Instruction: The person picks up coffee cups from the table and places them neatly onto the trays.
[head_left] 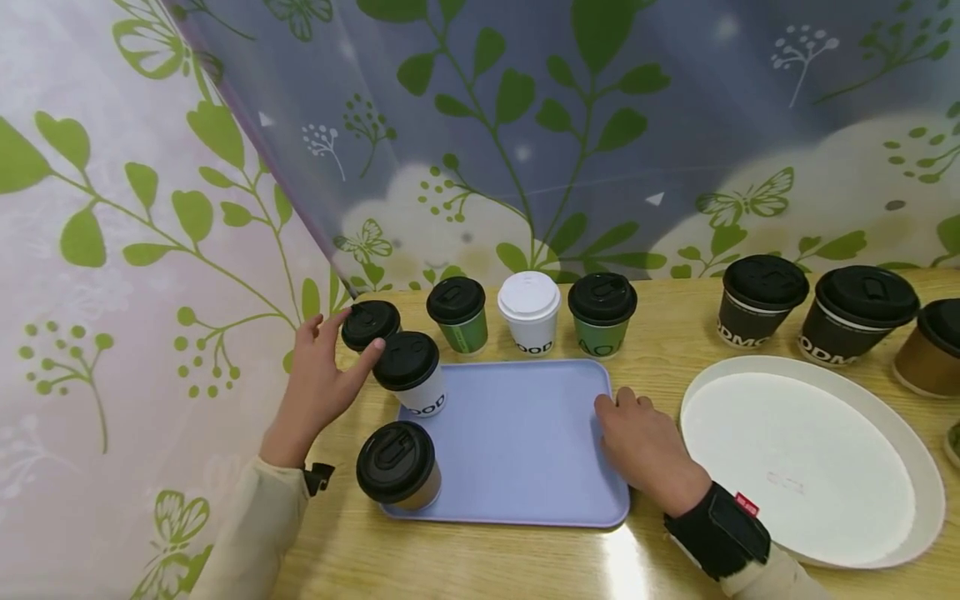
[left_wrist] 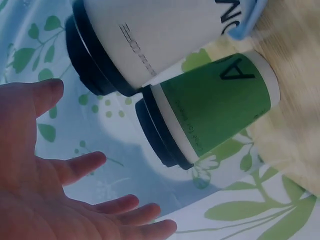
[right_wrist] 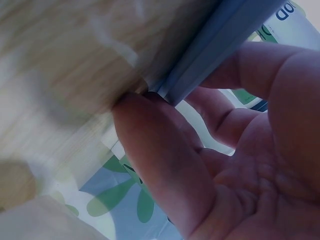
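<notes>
My left hand is spread beside a white paper cup with a black lid, at the left of a lavender tray. Behind that cup stands another black-lidded cup, whose green side shows in the left wrist view. There, the left fingers are apart from both cups. A brown cup with a black lid stands at the tray's front left corner. My right hand grips the tray's right edge; in the right wrist view the rim lies between its curled fingers and thumb.
Behind the tray stand two green cups with a white-lidded cup between them. A round white tray lies at the right, with dark cups and a brown cup behind it. Patterned cloth borders the wooden table.
</notes>
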